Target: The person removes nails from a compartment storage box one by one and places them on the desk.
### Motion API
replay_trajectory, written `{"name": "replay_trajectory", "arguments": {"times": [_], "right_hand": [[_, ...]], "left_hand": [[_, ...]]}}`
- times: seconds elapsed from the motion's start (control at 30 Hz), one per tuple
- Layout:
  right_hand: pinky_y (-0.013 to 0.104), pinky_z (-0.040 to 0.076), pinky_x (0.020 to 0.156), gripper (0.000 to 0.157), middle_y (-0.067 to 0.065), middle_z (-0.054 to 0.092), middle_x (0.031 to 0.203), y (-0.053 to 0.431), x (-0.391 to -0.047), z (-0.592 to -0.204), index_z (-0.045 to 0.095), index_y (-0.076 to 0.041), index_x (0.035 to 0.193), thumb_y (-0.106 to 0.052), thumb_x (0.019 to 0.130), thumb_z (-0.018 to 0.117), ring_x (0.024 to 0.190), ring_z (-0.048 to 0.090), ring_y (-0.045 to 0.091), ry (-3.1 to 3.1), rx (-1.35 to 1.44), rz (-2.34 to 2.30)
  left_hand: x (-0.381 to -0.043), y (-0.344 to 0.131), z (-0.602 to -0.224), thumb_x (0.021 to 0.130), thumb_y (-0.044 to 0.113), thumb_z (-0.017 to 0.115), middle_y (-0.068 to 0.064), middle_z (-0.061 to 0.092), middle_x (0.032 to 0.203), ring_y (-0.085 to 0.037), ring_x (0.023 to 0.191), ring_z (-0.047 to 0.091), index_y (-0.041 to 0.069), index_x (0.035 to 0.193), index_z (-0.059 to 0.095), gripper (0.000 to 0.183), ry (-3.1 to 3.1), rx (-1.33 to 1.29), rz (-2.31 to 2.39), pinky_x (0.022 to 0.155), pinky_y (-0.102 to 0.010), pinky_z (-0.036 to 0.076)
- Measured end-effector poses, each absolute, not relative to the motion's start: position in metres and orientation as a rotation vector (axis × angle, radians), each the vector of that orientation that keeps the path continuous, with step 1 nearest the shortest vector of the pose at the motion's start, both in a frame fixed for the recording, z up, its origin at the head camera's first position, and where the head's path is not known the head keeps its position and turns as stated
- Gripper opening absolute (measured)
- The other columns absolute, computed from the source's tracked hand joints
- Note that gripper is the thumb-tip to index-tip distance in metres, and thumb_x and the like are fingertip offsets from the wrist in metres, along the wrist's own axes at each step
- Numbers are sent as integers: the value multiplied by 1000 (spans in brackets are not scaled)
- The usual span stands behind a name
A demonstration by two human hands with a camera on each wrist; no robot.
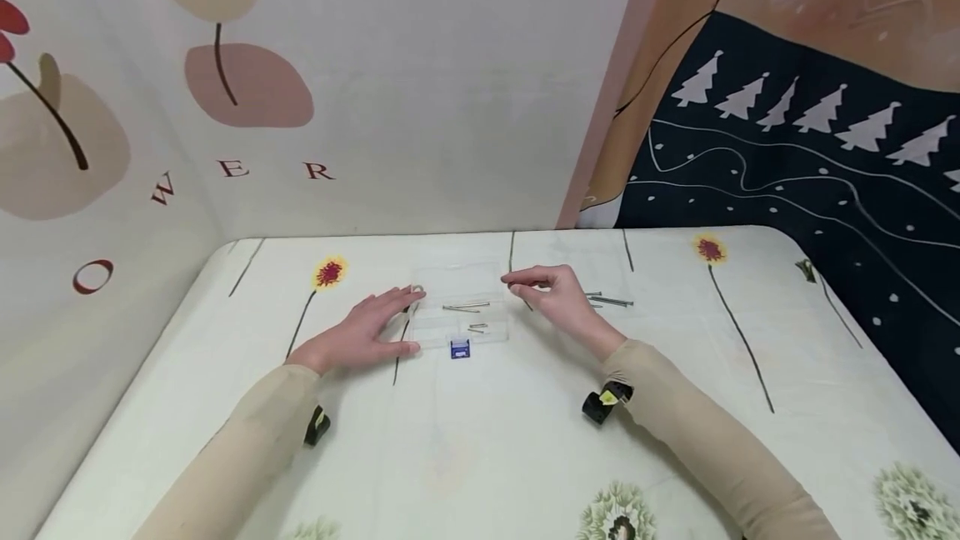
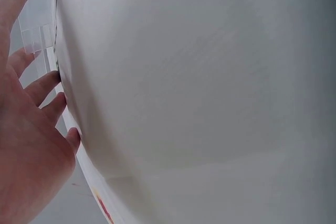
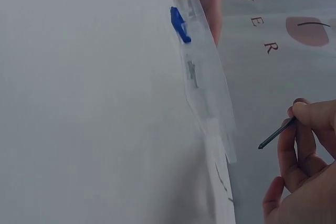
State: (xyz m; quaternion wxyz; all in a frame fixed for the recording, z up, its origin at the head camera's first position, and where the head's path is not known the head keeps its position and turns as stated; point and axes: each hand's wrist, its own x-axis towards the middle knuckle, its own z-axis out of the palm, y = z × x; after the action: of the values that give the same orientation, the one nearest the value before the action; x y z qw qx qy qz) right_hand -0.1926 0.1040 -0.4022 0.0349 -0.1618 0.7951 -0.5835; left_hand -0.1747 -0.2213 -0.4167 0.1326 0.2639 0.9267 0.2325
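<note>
A clear plastic box (image 1: 498, 333) with a blue latch (image 1: 460, 349) at its front lies on the table, with long nails (image 1: 465, 307) and shorter ones (image 1: 477, 327) in separate compartments. My left hand (image 1: 360, 330) is at the box's left side, thumb near the front corner and fingers stretched toward the back. Thumb and fingertips of my right hand (image 1: 558, 300) pinch a dark grey nail (image 3: 276, 134) above the box's right edge. In the right wrist view its pointed end sticks out, tip downward; its other end is hidden by the fingers.
Several loose dark nails (image 1: 611, 301) lie on the table to the right of the box, partly behind my right hand. The table (image 1: 480, 440) has a pale flower-printed cloth. Printed curtains (image 1: 450, 107) stand behind the table.
</note>
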Motion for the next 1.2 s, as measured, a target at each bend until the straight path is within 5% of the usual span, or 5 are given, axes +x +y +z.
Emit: {"name": "replay_trajectory", "arguments": {"times": [0.53,1.2], "right_hand": [[42,40,93,19,9,71,105,157,-196,-404,74,-2,107,-3,90,65,104,62,23,2562,-566,-1606],[34,49,79,19,9,70,103,210,-199,-415,74,-3,104,3,90,64,95,60,22,2674,-587,-1314]], "left_hand": [[-174,-222,-419,86,55,65,-10,23,158,-31,145,13,18,153,28,86,2682,748,679,114,-53,5],[-176,-222,-417,87,54,65,-10,23,158,-30,145,12,19,154,27,85,2688,753,649,115,-51,6]]}}
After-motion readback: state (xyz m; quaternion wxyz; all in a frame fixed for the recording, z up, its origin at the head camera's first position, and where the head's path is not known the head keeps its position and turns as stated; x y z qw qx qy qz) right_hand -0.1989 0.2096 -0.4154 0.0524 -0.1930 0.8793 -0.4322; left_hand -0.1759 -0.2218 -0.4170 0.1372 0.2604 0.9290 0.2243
